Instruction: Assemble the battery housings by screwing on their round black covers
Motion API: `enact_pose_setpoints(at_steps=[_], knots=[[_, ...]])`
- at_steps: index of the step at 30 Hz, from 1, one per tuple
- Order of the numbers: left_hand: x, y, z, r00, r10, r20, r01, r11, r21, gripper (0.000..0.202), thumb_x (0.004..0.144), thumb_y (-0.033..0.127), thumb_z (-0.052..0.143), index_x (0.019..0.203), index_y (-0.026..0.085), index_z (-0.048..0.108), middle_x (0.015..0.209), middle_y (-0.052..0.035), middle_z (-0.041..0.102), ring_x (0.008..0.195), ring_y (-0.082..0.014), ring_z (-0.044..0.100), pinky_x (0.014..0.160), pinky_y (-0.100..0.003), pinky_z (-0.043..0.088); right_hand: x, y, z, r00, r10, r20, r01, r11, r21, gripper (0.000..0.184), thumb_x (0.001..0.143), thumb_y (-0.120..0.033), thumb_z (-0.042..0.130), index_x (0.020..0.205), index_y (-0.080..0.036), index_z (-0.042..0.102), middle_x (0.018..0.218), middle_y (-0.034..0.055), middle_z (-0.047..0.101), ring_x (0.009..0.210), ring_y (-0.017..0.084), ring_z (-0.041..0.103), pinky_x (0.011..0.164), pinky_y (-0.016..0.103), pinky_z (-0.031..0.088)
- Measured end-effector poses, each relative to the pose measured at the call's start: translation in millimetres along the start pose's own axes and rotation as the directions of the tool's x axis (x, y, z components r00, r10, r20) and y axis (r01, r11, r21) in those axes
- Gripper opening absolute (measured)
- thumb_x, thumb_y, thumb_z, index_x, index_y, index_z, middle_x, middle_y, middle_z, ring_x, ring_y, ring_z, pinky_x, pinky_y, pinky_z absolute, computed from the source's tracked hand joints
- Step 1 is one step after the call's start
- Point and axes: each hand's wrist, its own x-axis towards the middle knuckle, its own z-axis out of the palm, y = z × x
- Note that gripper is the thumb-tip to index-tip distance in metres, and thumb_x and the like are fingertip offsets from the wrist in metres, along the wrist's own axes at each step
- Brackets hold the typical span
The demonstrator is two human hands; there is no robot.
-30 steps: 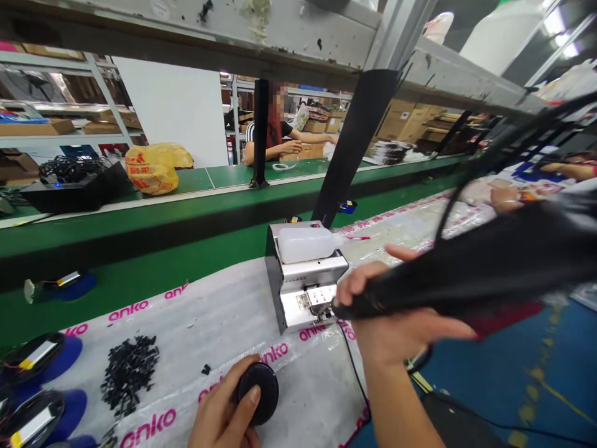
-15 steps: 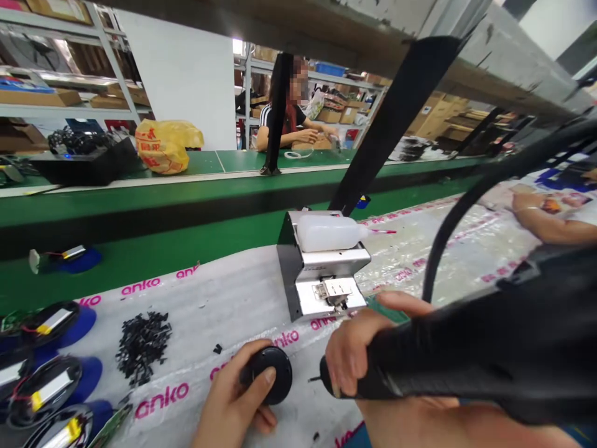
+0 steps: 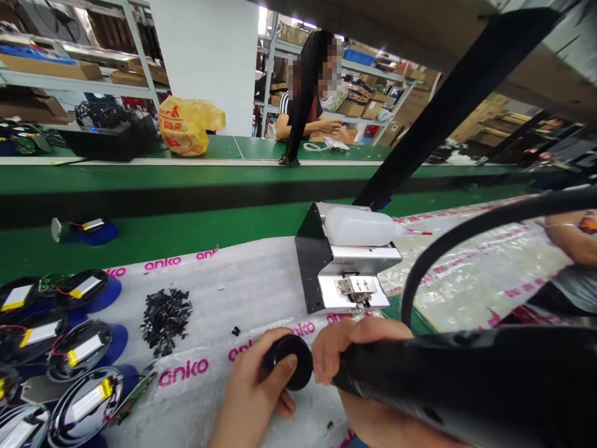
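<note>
A worker's left hand [image 3: 254,382] grips a black round part [image 3: 298,373] at the lower center of the frame, thumb pressed on its face and fingers curled behind it. The right hand [image 3: 347,342], just beside, is wrapped around the front end of a black handheld tool [image 3: 448,379] that stretches to the lower right edge; from where I stand, I cannot tell whether its fingertips touch the part, and the tool's tip is hidden. A thick black hose [image 3: 420,264] arcs above the tool. Behind the hands, right of center, a white plastic bottle [image 3: 361,228] lies on its side atop a silver-and-black machine [image 3: 354,256]. White sheeting [image 3: 261,267] printed "anko" in pink covers the green bench [image 3: 224,225]. A heap of small black pieces [image 3: 164,320] sits at left, near blue-and-black round units [image 3: 112,339] with silver-and-yellow batteries crowding the lower left corner. At upper center, a co-worker [image 3: 317,129] sits partly behind a black post [image 3: 303,102]; a yellow bag [image 3: 186,127] rests at upper left.
</note>
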Motion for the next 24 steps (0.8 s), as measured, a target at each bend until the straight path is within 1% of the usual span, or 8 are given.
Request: enact_pose_setpoints(at_steps=[6, 10, 13, 15, 18, 20, 22, 24], knots=[[1.5, -5.2, 2.6, 1.0, 0.0, -0.026, -0.001, 0.999, -0.042, 0.049, 0.08, 0.045, 0.074, 0.119, 0.016, 0.067, 0.059, 0.0011, 0.07, 0.038, -0.0143, 0.062, 0.037, -0.02, 0.047, -2.0, 8.0, -1.5, 0.99, -0.141, -0.017, 0.141, 0.99, 0.018, 0.049, 0.088, -0.074, 0.058, 0.104, -0.028, 0.066, 0.063, -0.0022, 0.064, 0.043, 0.018, 0.055, 0.043, 0.032, 0.05], [2.7, -2.9, 1.8, 1.0, -0.005, 0.0, 0.005, 1.0, -0.006, 0.047, 0.082, 0.046, 0.072, 0.118, 0.017, 0.066, 0.06, 0.0016, 0.07, 0.038, -0.0136, 0.061, 0.036, -0.019, 0.046, -7.7, 14.2, -0.1, 0.987, -0.16, -0.023, 0.161, 0.987, 0.008, 0.029, 0.1, -0.054, 0.054, 0.109, -0.031, 0.069, 0.067, -0.0017, 0.068, 0.049, 0.019, 0.061, 0.047, 0.033, 0.054], [1.9, -3.4, 0.0, 1.0, 0.023, 0.006, -0.024, 0.999, 0.035, 0.051, 0.083, 0.049, 0.071, 0.122, 0.017, 0.065, 0.061, 0.0011, 0.071, 0.038, -0.013, 0.061, 0.036, -0.018, 0.045, -8.8, 13.1, -0.6, 0.97, -0.193, -0.145, 0.199, 0.98, 0.024, 0.047, 0.094, -0.07, 0.052, 0.107, -0.029, 0.07, 0.064, -0.0015, 0.066, 0.046, 0.019, 0.059, 0.044, 0.031, 0.053], [1.3, -6.0, -2.2, 0.999, 0.046, 0.021, -0.047, 0.998, 0.052, 0.057, 0.083, 0.052, 0.071, 0.127, 0.016, 0.063, 0.059, 0.0013, 0.07, 0.038, -0.0131, 0.061, 0.038, -0.018, 0.047, -1.8, 6.6, -6.3, 0.967, -0.149, -0.205, 0.167, 0.983, 0.07, 0.059, 0.086, -0.082, 0.05, 0.108, -0.03, 0.067, 0.062, -0.0023, 0.064, 0.043, 0.018, 0.056, 0.041, 0.03, 0.052], [0.4, -10.9, -8.0, 0.998, 0.025, 0.063, -0.029, 0.997, 0.071, 0.067, 0.081, 0.056, 0.072, 0.132, 0.015, 0.059, 0.063, -0.0018, 0.074, 0.039, -0.0141, 0.063, 0.037, -0.019, 0.046, 21.4, -7.8, -24.3, 0.96, -0.128, -0.249, 0.146, 0.988, 0.058, 0.06, 0.086, -0.084, 0.046, 0.113, -0.032, 0.06, 0.062, -0.0042, 0.062, 0.041, 0.017, 0.053, 0.038, 0.029, 0.049], [-0.8, -12.3, -13.1, 0.996, -0.006, 0.09, -0.003, 0.995, 0.099, 0.07, 0.08, 0.058, 0.072, 0.132, 0.014, 0.06, 0.067, -0.0044, 0.076, 0.038, -0.014, 0.062, 0.034, -0.018, 0.042, 41.3, -13.3, -37.9, 0.91, -0.235, -0.34, 0.226, 0.972, -0.066, 0.064, 0.084, -0.085, 0.048, 0.112, -0.029, 0.058, 0.061, -0.0045, 0.06, 0.041, 0.016, 0.051, 0.037, 0.027, 0.047], [-3.2, -10.4, -17.7, 0.994, -0.022, 0.111, 0.005, 0.988, 0.156, 0.071, 0.082, 0.058, 0.069, 0.136, 0.014, 0.059, 0.057, -0.0016, 0.071, 0.034, -0.0141, 0.058, 0.033, -0.018, 0.039, 59.7, -11.2, -48.7, 0.844, -0.349, -0.407, 0.294, 0.936, -0.194, 0.068, 0.081, -0.087, 0.051, 0.11, -0.025, 0.057, 0.061, -0.0047, 0.059, 0.042, 0.015, 0.051, 0.039, 0.026, 0.046], [-7.0, -5.3, -20.3, 0.995, 0.047, 0.091, -0.071, 0.959, 0.276, 0.063, 0.084, 0.053, 0.068, 0.135, 0.018, 0.063, 0.053, -0.0001, 0.069, 0.037, -0.0162, 0.059, 0.036, -0.022, 0.043, 72.7, -3.0, -56.1, 0.824, -0.386, -0.414, 0.303, 0.919, -0.254, 0.07, 0.081, -0.087, 0.05, 0.109, -0.023, 0.056, 0.061, -0.0048, 0.058, 0.042, 0.013, 0.051, 0.04, 0.024, 0.044]])
